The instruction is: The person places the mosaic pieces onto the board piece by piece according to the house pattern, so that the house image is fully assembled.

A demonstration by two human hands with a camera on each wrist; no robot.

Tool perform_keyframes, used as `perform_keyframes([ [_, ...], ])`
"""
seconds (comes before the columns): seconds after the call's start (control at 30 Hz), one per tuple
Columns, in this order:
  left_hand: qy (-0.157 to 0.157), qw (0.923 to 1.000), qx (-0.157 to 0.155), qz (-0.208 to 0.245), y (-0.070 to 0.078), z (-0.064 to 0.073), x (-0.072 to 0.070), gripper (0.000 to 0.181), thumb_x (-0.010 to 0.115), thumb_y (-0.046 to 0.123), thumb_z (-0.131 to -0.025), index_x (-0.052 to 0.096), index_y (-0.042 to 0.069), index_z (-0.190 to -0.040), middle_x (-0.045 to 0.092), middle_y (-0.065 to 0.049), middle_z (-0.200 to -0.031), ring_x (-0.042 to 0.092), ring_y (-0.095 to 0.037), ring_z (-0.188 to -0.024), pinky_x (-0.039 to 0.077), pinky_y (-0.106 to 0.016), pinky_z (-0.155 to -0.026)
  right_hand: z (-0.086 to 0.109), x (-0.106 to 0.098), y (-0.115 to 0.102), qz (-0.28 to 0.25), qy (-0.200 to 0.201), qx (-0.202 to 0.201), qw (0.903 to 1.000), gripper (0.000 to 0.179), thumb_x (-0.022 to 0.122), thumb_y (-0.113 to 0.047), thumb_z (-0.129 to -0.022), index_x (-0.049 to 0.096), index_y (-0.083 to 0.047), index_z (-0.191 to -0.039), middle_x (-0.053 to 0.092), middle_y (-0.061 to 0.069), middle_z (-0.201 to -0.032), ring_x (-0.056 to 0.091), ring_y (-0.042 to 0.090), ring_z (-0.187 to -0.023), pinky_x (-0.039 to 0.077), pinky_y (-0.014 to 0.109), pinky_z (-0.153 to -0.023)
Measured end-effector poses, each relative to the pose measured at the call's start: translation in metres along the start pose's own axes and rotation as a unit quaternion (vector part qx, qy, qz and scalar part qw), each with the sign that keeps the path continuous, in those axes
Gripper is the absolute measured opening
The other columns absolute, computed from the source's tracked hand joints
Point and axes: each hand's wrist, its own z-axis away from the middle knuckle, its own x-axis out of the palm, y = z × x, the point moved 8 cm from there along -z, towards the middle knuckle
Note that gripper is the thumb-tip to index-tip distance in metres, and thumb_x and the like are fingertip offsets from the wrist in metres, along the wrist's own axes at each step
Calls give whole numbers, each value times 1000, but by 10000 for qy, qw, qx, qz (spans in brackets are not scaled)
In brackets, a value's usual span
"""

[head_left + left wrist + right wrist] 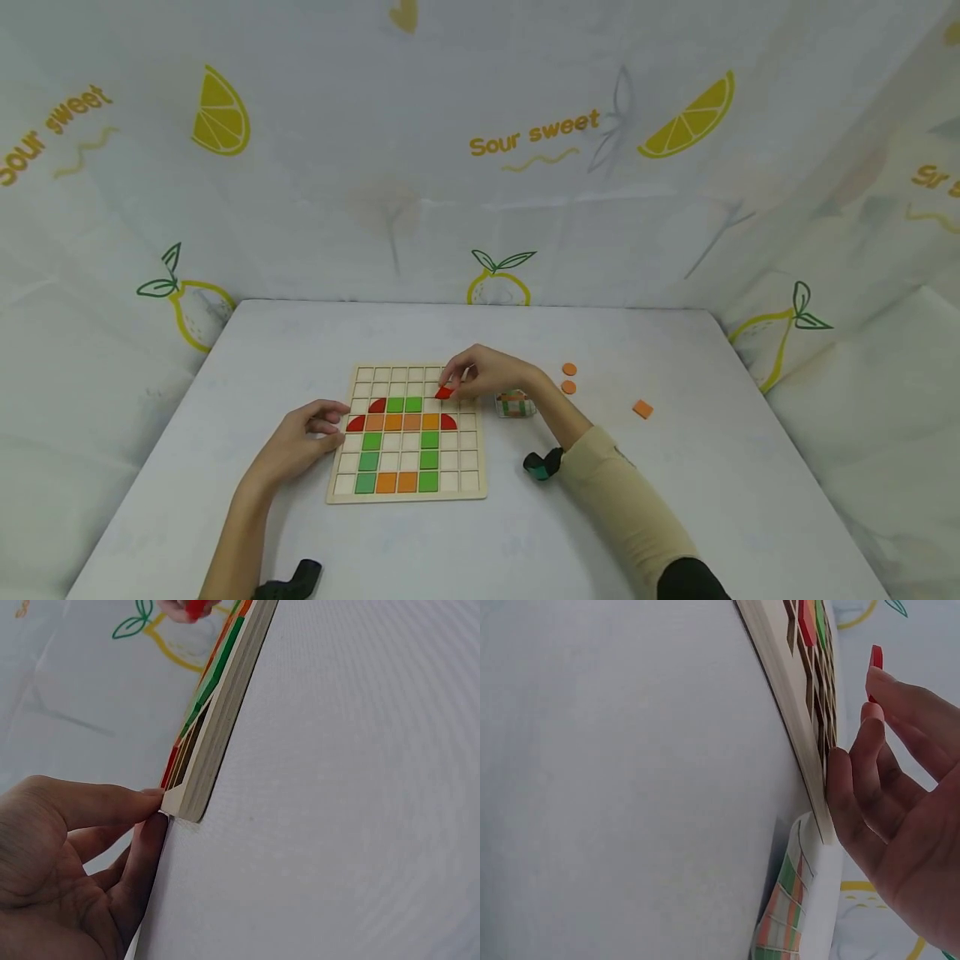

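A wooden grid board [468, 462] lies on the white table, with green, orange and red flat tiles set in several of its cells. My right hand [483, 371] pinches a red tile [444, 392] between thumb and forefinger over the upper right part of the board. In the right wrist view this red tile [874, 656] stands edge-on at the fingertips, raised above the board. The left hand [300, 442] touches the board's left edge with thumb and fingertips. From the left wrist view, its thumb [135, 802] rests at the board's corner, fingers loosely bent.
Just right of the board lies a curled card [515, 404] with green and orange squares. Farther right are two round orange pieces, one an orange disc [569, 369], and an orange square tile [642, 409]. A printed white curtain [337, 208] rises behind the table.
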Motion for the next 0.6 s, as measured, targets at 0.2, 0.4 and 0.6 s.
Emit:
perform_keyframes([
  [0.2,-14,10000,-52,-21,-1,-1,0,43,76,7,-96,67,3,-138,66,-14,-123,64,-19,-104,50,-21,-85,-9,9,-1,280,-208,44,9994,19,80,-5,-95,79,-5,-115,69,4,-89,57,8,-78,49,20,-74],
  [0.4,8,10000,-18,-13,-1,-1,0,44,77,8,-95,66,3,-138,66,-15,-122,64,-19,-104,50,-21,-84,-16,16,-7,595,-380,133,9974,20,80,-5,-96,80,-6,-116,70,5,-91,57,8,-79,50,20,-75],
  [0.6,1,10000,-21,-14,-1,-1,1,45,77,8,-96,66,2,-139,66,-15,-124,64,-18,-105,50,-21,-84,-20,20,-11,1022,-414,224,9937,20,74,1,-98,79,-7,-116,69,6,-97,55,8,-83,48,18,-77],
])
